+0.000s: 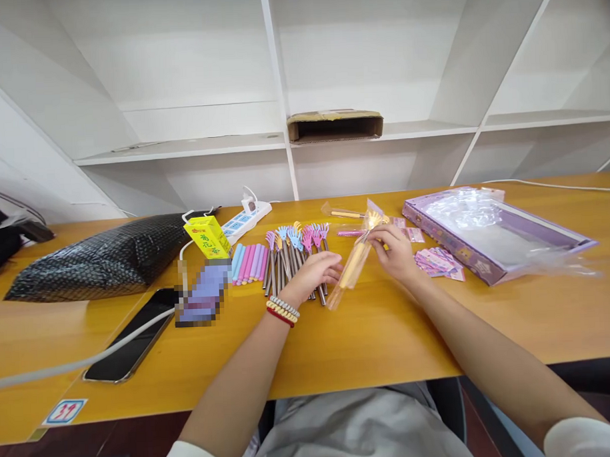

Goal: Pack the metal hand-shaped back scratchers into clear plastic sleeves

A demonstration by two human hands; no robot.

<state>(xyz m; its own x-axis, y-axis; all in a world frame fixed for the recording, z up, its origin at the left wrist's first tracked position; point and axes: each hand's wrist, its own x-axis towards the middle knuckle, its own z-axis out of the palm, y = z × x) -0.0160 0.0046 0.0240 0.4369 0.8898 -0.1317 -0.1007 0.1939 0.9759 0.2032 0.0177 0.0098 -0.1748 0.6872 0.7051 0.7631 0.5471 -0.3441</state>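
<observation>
My right hand [393,252] pinches the upper part of a yellow back scratcher [355,261] inside a clear plastic sleeve, held at a slant with its hand-shaped head up. Beside the sleeve's lower half is my left hand [316,275], its fingers loosely bent and apart; whether they touch the plastic I cannot tell. Under and behind that hand lie several back scratchers with metal rods and pink, blue, purple and yellow heads [295,239]. Several pastel handle tubes [249,264] lie in a row to their left. Other bagged back scratchers [347,214] rest behind the right hand.
Printed cards [439,262] and a purple display box [491,268] with plastic film lie at right. At left are a black bubble-wrap bag [100,255], a yellow carton [208,236], a power strip [247,218], a phone [133,338] and a white cable [89,361]. Shelves stand behind.
</observation>
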